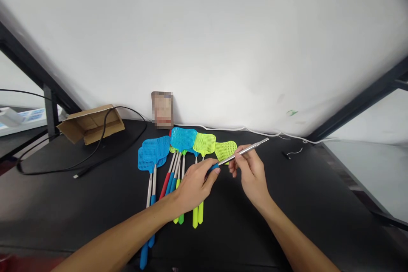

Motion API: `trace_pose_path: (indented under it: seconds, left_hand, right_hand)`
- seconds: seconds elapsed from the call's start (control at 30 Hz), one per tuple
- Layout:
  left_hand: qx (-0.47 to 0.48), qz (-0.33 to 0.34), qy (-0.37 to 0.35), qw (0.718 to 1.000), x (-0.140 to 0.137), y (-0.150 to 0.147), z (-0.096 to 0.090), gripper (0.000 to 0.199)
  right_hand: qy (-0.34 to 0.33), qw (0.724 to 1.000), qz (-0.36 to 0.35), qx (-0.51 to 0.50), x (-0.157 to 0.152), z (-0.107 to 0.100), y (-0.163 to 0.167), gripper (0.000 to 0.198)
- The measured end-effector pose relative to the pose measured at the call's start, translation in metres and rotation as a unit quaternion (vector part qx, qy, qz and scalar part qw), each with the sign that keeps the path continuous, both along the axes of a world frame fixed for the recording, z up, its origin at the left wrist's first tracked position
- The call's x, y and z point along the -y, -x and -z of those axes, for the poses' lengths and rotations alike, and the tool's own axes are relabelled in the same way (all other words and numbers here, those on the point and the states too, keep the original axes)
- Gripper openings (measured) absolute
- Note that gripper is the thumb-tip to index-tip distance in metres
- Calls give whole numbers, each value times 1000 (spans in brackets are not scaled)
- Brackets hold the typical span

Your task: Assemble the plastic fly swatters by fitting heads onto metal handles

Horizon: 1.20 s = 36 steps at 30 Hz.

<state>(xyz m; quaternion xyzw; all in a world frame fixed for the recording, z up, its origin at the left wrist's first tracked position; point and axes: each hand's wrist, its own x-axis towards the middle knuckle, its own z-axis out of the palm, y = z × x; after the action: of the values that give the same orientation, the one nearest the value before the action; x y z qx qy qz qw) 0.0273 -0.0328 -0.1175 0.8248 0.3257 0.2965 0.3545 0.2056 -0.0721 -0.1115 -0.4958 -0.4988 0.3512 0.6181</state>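
Between both hands is a telescopic fly swatter handle [230, 158], a silver rod with a blue grip; its far end points up and right, with no swatter head on it. My left hand [195, 182] is closed around the blue grip. My right hand [251, 174] pinches the metal rod further along. A loose yellow-green swatter head [225, 149] lies just behind the rod. Left of it are several fly swatters: two blue ones [155, 148], an overlapping bunch under a light-blue head [182, 138], and yellow-green ones [204, 143]. My left forearm hides part of their handles.
An open cardboard box [102, 123] sits at the back left, with a black cable [118, 162] looping past it. A small pack [162, 109], blurred, leans on the wall. A white cord [223, 128] runs along the wall; a small black piece [286, 155] lies right.
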Motion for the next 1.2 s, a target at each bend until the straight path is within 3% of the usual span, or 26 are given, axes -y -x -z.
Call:
trace_pose_path:
  seconds: [0.3, 0.63, 0.8, 0.9, 1.03, 1.2]
  left_hand:
    - [30, 10, -11, 999, 1, -1, 4, 22]
    - [35, 9, 35, 999, 1, 0, -4, 24]
    - [64, 10, 82, 994, 0, 0, -5, 27]
    - [122, 11, 190, 974, -4, -2, -2, 27]
    - [214, 28, 326, 920, -9, -5, 3, 19]
    - [257, 54, 410, 873, -9, -6, 3, 19]
  right_hand:
    - [-3, 992, -78, 102, 2, 8, 6, 15]
    - [30, 991, -120, 57, -1, 4, 5, 23]
    - [39, 994, -98, 27, -4, 0, 1, 28]
    - [45, 998, -32, 32, -11, 4, -10, 31]
    - [70, 989, 52, 123, -25, 16, -33, 30]
    - [72, 989, 38, 127, -29, 19, -37, 36]
